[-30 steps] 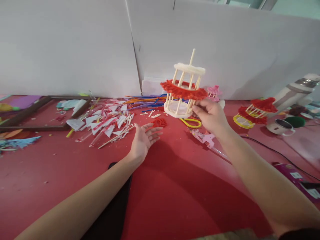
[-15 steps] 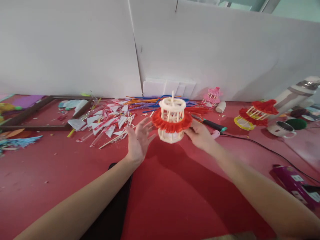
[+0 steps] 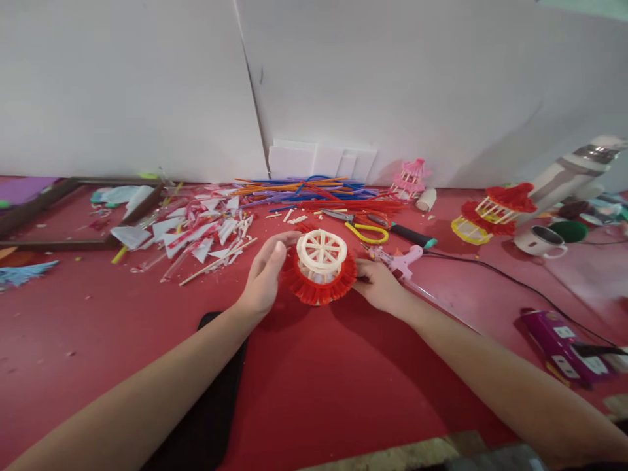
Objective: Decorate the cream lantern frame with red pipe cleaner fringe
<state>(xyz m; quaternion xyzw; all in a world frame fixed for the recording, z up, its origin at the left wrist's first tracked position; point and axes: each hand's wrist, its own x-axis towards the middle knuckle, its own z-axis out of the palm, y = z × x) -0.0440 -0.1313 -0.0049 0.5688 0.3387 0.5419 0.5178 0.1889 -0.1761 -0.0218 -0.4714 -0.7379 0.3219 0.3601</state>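
Note:
A small round pavilion-like model (image 3: 321,251) of cream sticks is in front of me, its spoked ring top tilted toward the camera. A red ruffled skirt (image 3: 318,291) runs around it below the top. My left hand (image 3: 265,278) is curled at its left side, fingertips at the ring and ruffle. From the right, my right hand (image 3: 379,285) grips the ruffle's edge, its fingertips partly hidden behind it. Just beyond my right hand lies a pink glue gun (image 3: 400,261) with a cord. Yellow-handled scissors (image 3: 366,232) and dark-handled pliers (image 3: 412,237) lie behind the model.
Colourful pipe cleaners (image 3: 299,191) and a heap of paper and plastic scraps (image 3: 196,229) spread along the back. A frame (image 3: 73,246) lies left. Finished pink (image 3: 411,178) and red (image 3: 505,199) models, a mug (image 3: 540,243), a thermos (image 3: 569,173) and a purple power strip (image 3: 559,347) are right.
The model has come down toward the table and tipped so its top faces me. My left hand has closed in on its side. My right hand still holds it; the scissors are now uncovered.

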